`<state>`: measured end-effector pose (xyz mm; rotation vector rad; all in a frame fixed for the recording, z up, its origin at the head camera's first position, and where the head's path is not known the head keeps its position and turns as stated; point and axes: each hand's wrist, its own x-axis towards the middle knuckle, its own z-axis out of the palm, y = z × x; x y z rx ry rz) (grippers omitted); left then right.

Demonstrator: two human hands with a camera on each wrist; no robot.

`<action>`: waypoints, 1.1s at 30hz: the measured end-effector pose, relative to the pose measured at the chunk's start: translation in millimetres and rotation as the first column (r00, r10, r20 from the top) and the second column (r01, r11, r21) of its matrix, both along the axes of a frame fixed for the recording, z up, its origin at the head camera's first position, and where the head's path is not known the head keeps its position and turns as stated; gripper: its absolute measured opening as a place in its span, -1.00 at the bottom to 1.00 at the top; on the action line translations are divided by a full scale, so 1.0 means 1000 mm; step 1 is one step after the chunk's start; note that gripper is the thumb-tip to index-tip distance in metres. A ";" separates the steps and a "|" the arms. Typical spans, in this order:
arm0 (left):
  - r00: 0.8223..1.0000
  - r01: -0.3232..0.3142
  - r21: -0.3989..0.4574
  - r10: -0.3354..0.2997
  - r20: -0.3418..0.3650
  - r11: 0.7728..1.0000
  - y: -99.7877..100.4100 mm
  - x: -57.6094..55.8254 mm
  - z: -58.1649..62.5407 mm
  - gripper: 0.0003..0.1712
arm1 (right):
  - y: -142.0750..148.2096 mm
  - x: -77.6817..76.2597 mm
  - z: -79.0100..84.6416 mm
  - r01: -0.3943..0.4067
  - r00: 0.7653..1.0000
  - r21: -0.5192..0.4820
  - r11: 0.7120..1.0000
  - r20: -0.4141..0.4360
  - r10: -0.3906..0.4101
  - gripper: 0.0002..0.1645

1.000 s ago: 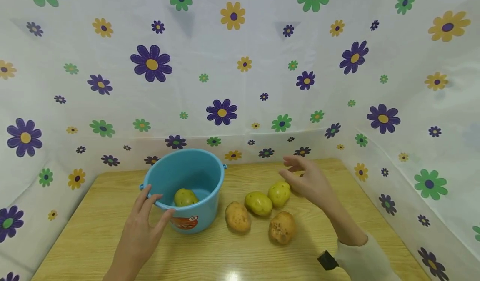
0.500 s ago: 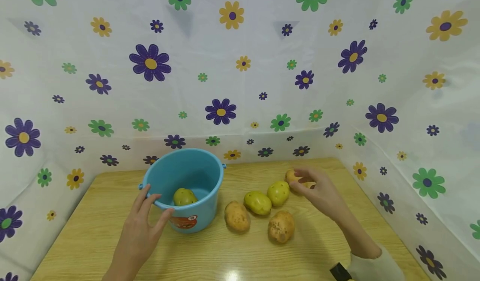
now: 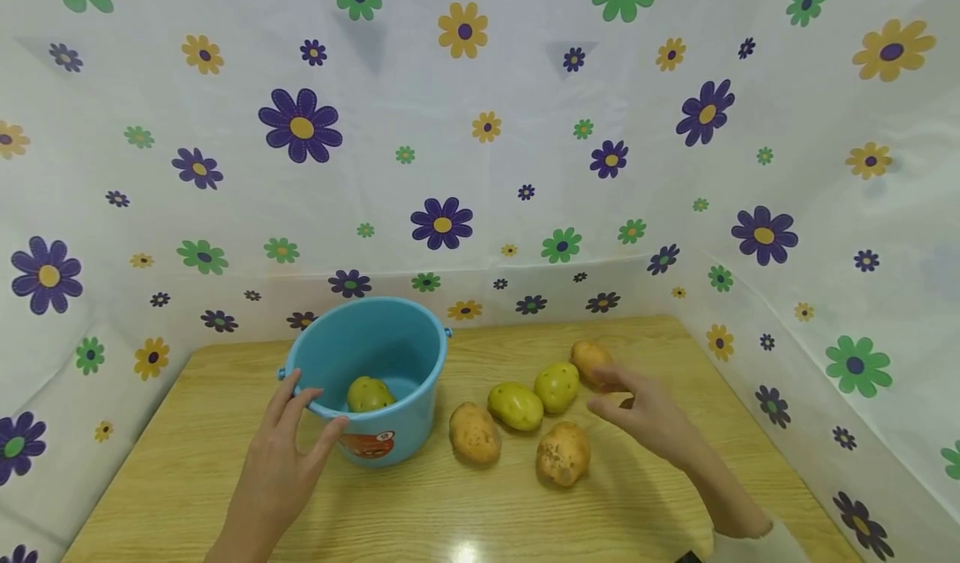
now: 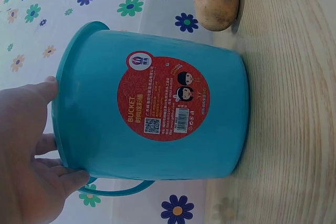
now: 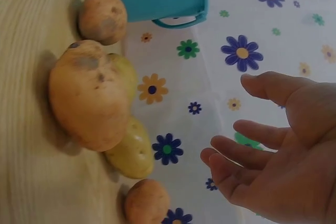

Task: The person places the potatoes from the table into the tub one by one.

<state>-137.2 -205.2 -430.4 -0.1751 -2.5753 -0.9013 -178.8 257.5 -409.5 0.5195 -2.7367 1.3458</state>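
My left hand [image 3: 281,454] holds the near left rim of a light blue bucket [image 3: 401,434], with fingers over the edge and thumb outside; the left wrist view shows the bucket's red label [image 4: 163,98]. Inside lies one yellow-green, potato-shaped item [image 3: 370,394]. My right hand [image 3: 648,417] hovers empty over the table's right side, fingers loosely bent and apart from the thumb. Just beyond its fingertips is a small brown potato [image 3: 590,360]. To its left lie two yellow-green, potato-shaped items [image 3: 557,388] and a larger, blemished potato [image 3: 564,454].
Another brown potato [image 3: 475,434] lies just right of the bucket. Everything stands on a light wood-grain table [image 3: 405,513]. A white flower-patterned sheet [image 3: 495,71] hangs behind the table and along its sides.
My right hand has come back toward me and slightly right from above the far potato, which now shows more fully. The left hand and bucket stay as they were.
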 end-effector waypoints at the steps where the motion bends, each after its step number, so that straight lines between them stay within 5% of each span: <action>1: 1.000 0.001 0.001 -0.001 -0.002 1.000 0.000 0.000 0.000 -0.36 | 0.001 0.000 -0.003 -0.013 1.000 -0.001 1.000 0.005 0.013 -0.43; 18: 1.000 0.006 0.003 -0.006 0.015 1.000 -0.002 0.000 -0.001 -0.34 | 0.012 -0.009 -0.051 -0.230 0.957 -0.031 0.973 0.177 0.232 -0.27; 33: 1.000 0.004 0.007 -0.004 0.008 1.000 -0.001 0.000 -0.001 -0.33 | 0.013 -0.014 -0.070 -0.317 0.915 -0.081 0.945 0.238 0.327 -0.17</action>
